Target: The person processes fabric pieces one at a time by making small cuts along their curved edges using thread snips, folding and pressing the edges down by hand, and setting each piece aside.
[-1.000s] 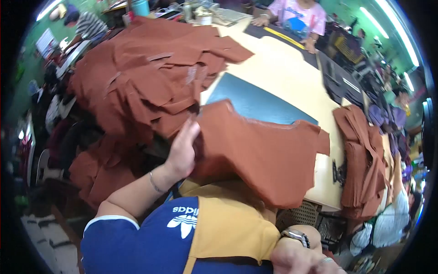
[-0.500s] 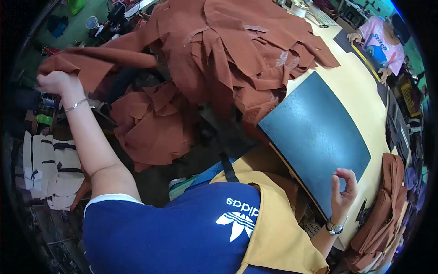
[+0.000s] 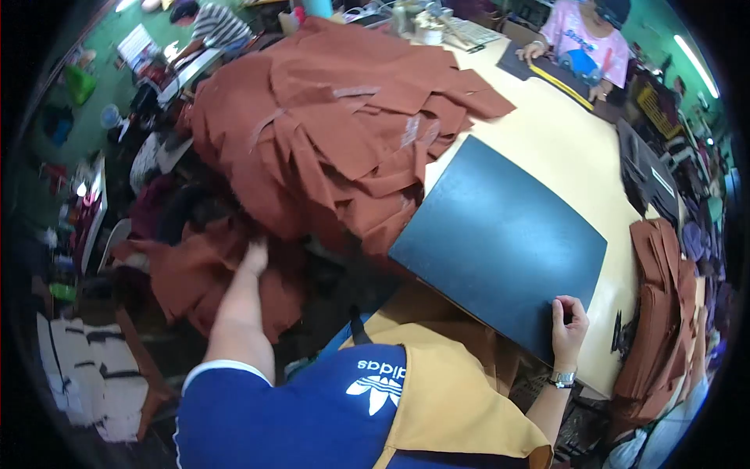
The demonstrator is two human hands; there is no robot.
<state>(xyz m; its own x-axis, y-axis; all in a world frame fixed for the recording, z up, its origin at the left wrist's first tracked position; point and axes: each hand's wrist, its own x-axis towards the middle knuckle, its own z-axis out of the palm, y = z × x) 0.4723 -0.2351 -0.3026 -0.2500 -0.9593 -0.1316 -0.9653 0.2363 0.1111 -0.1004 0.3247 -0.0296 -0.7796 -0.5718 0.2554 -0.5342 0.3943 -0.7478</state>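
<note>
The left hand [image 3: 255, 256] reaches out to the side at a loose heap of rust-brown pieces [image 3: 205, 270], with parts of the heap on both sides of it; blur hides its fingers, so I cannot tell whether they grip. A larger brown pile [image 3: 328, 117] rises just beyond it, draping over the left part of the pale table [image 3: 539, 141]. Well apart, the right hand [image 3: 570, 322] is at the near right corner of a dark board [image 3: 500, 234], thumb and fingers loosely curled with a gap between. The board's left corner reaches the larger pile's edge, and its near side follows the table's. Pale tabletop runs between its far edge and a yellow strip [image 3: 561, 84], and narrows toward a brown stack [image 3: 656, 313] on the right.
</note>
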